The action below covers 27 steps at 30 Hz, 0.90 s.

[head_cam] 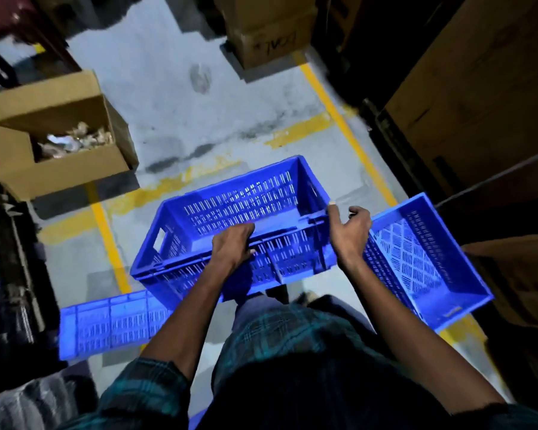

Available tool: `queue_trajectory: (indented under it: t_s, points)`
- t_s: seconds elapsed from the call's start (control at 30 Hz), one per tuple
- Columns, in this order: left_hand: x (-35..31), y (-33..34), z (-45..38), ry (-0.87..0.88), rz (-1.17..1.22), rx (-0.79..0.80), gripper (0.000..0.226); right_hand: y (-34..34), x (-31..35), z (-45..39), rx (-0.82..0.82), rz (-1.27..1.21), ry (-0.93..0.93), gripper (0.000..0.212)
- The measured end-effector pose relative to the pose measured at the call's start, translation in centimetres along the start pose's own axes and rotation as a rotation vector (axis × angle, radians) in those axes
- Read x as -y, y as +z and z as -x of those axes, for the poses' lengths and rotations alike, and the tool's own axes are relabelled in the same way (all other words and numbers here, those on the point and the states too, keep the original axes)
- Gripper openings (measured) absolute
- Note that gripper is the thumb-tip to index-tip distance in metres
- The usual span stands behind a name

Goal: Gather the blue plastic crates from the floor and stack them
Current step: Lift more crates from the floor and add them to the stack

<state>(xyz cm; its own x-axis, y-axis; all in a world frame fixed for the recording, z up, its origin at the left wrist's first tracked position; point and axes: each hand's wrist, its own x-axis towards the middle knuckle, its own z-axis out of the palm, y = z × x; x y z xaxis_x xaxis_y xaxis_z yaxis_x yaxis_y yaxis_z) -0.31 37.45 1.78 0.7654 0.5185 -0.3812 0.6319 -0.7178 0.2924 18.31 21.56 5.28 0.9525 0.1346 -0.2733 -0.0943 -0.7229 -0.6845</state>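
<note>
— Floor (174, 97) first: grey concrete, yellow lines, cartons along the right, an open box (59, 135) of scraps on the left.

— And the crates?

— Three blue ones in sight. Middle crate (239, 212) is the one in hand, tipped, open side facing away, and it looks to be off the ground. Right crate (423, 262) sits just beside it, low on the right, lying at an angle. Left crate (115, 324) is down by the person's left side, only a wall showing.

— So nothing stacked yet?

— Not that I can see. I'd call it early: one picked up, at least two left to gather, no stack begun.

— Hands?

— Left hand (233, 246) is curled over the near rim of the middle crate, gripping it. Right hand (348, 231) is at that crate's right corner, thumb up against the edge, fingers loosely bent; whether it really grips, I can't tell.
</note>
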Motion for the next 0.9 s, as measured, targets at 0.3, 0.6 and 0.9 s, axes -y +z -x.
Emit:
queue_trajectory:
  t_s: [0.3,0.6,0.9]
  points:
    - [-10.4,3.0,8.4,0.211,-0.104,-0.197,0.032,-10.2,-5.2,-2.5,0.391,0.053,0.183,0.067]
    - [-17.0,6.6,11.3,0.235,-0.172,-0.142,0.038,-17.9,-13.4,0.0,0.208,0.064,0.191,0.013]
    - [-15.7,9.1,9.6,0.187,-0.08,0.037,0.03,-19.6,-12.1,3.9,0.054,0.007,0.206,0.015]
